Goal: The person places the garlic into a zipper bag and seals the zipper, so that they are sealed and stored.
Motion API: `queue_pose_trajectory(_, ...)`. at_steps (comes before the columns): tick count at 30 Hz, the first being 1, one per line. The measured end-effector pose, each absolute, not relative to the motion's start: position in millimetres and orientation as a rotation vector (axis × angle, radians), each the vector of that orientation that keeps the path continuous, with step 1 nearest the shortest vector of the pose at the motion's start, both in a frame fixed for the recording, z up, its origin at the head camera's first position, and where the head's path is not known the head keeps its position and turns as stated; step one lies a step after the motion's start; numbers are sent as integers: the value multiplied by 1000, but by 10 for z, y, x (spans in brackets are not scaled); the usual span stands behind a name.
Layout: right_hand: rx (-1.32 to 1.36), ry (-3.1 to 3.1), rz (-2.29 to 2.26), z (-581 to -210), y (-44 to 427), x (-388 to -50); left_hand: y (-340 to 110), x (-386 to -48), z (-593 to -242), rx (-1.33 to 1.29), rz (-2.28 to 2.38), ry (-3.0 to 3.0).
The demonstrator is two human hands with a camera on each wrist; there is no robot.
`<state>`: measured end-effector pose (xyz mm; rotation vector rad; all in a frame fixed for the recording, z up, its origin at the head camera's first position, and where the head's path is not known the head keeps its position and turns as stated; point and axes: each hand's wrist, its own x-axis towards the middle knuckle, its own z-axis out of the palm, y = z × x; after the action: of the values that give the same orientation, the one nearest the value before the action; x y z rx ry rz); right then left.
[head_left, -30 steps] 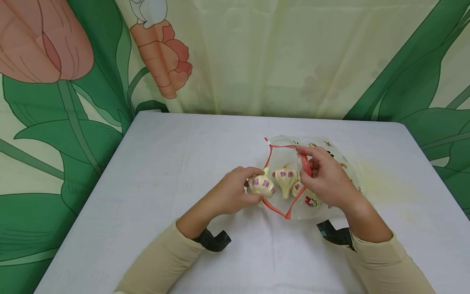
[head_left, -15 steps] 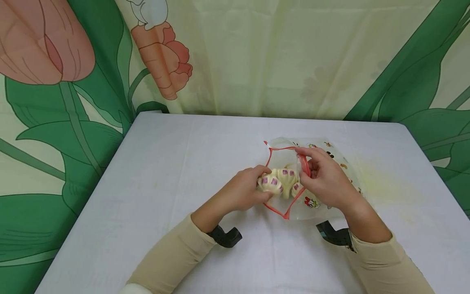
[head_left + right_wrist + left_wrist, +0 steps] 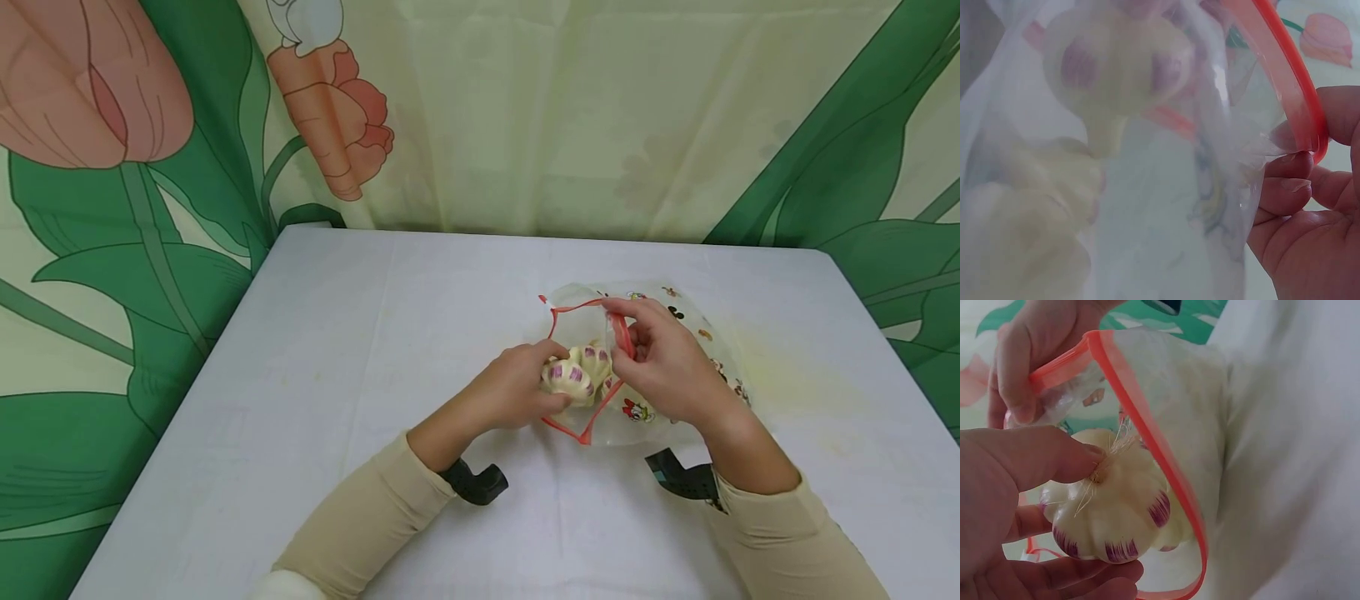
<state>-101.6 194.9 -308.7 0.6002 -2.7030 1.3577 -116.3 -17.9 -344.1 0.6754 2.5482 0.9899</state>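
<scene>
My left hand [image 3: 517,385] grips a garlic bulb [image 3: 1110,500], cream with purple streaks, thumb beside its rootlets. That bulb is within the mouth of a clear plastic bag [image 3: 675,333] with a red rim and printed cartoon figures. The bag lies on the table, its mouth facing left. My right hand [image 3: 663,358] pinches the red rim [image 3: 1300,94] and holds the mouth apart. More garlic bulbs [image 3: 1035,237] show through the cloudy plastic in the right wrist view. In the head view, one other bulb [image 3: 594,360] lies just behind the held one, partly hidden.
A white cloth covers the table [image 3: 375,333]. Behind it hangs a curtain [image 3: 562,125] printed with leaves, a tulip and a carrot. Black straps [image 3: 476,483] sit on both wrists.
My left hand has moved right with the garlic bulb, from the bag's rim to inside its mouth, up against the other bulbs. The right hand has stayed at the rim.
</scene>
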Motion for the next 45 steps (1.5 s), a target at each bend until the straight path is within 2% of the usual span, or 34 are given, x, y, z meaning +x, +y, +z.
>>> queue_pose_trajectory(24,581,-2708,1370,-3067,1940,-1009,-83,-1061,-3538,712,700,2844)
queue_pose_trajectory(45,578,-2711,1365,-3087,1924,-1016,-176,-996,-3651,784,1028,2743)
